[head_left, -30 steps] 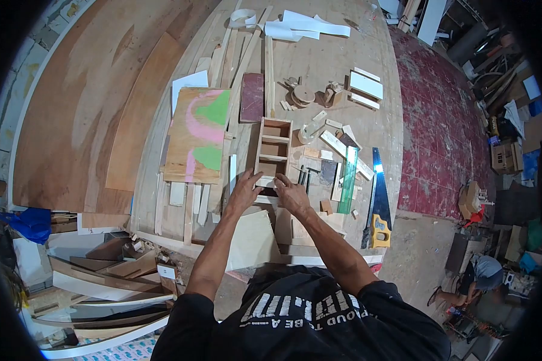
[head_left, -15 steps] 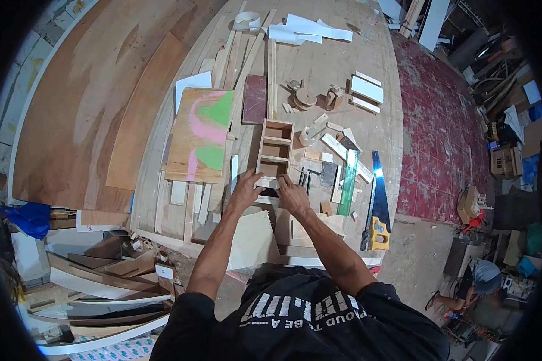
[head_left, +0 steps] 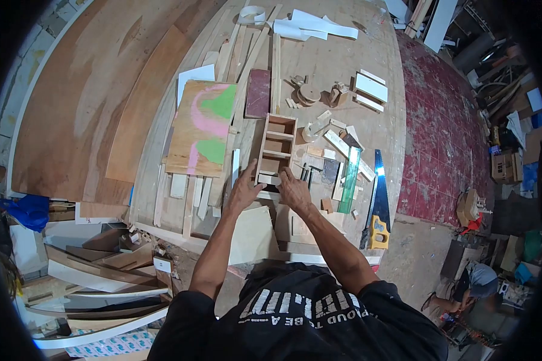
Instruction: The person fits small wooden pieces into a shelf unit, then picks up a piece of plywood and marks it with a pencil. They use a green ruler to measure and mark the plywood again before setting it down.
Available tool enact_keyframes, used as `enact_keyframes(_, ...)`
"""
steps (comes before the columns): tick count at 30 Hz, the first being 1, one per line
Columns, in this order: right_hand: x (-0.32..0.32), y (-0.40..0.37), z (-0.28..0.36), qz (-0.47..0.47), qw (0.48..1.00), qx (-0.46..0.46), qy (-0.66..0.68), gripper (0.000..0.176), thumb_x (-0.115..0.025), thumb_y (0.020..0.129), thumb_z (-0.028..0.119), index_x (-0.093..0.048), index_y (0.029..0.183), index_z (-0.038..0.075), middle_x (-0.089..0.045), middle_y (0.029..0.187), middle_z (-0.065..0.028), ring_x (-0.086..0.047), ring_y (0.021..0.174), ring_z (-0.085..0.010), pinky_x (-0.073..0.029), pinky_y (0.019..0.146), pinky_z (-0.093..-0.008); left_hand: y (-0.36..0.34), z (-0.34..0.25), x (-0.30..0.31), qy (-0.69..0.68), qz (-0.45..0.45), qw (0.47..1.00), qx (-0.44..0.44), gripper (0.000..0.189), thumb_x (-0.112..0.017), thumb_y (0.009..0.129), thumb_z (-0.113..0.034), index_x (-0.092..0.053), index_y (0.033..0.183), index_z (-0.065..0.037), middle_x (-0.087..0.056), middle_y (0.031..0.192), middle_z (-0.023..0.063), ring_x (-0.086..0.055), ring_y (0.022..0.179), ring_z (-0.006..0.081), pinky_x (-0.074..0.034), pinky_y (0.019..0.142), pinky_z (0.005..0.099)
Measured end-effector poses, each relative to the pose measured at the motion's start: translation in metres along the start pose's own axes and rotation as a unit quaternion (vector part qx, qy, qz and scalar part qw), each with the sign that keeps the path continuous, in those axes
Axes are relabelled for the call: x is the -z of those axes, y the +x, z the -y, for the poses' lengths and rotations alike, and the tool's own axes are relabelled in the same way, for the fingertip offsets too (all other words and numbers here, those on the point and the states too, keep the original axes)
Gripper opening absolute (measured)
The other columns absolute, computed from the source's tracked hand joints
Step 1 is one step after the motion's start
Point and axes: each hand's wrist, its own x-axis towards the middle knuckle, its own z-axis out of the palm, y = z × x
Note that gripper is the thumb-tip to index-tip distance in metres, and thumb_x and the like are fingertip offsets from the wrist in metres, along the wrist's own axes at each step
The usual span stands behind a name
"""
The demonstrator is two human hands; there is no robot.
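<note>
A narrow wooden box [head_left: 278, 145] with several open compartments lies lengthwise on the workbench, its near end between my hands. My left hand [head_left: 244, 191] is at the near left corner, with its fingers stretched along the side wall and its thumb apart from them. At the near right corner my right hand [head_left: 294, 189] grips the box, its fingers bent over the edge beside a pale crosspiece [head_left: 270, 179]. My fingers partly hide how that piece sits. Small dark-handled tools [head_left: 307, 172] lie just right of my right hand.
On the workbench [head_left: 337, 63], a painted board [head_left: 203, 129] lies left of the box. A green ruler [head_left: 348, 180], wood offcuts [head_left: 336, 142] and a yellow-handled saw [head_left: 379, 207] lie to the right. A dark red block [head_left: 258, 93] is behind the box. Another person [head_left: 479, 283] crouches at lower right.
My left hand has loosened from the box's near end, and its fingers now stretch along the left side. My right hand stays at the near right corner. The whole view has shifted slightly.
</note>
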Motion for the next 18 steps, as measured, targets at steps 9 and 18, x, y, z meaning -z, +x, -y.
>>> enact_keyframes(9,0.045,-0.022,0.006,-0.053,0.991,0.051,0.116,0.028,-0.066,0.088,0.012,-0.048,0.107,0.002,-0.061,0.1,-0.0202,-0.066,0.08,-0.0419,-0.054,0.069,-0.05,-0.085,0.055,0.004,0.24,0.072,0.968,-0.022,0.049,-0.076,0.08,-0.018,-0.062,0.125,-0.005,-0.065,0.112,0.0197,-0.06,0.108,0.0378,-0.046,0.096,0.0455)
enact_keyframes(18,0.017,-0.126,-0.085,-0.056,0.924,-0.194,0.325,0.03,-0.074,0.086,0.019,-0.061,0.097,-0.006,-0.066,0.079,-0.0128,-0.062,0.069,-0.0182,-0.049,0.062,-0.0323,-0.084,0.05,0.028,-0.004,0.135,0.987,0.083,0.026,-0.066,0.092,-0.009,-0.069,0.115,0.001,-0.069,0.112,0.015,-0.065,0.105,0.0249,-0.051,0.091,0.0336)
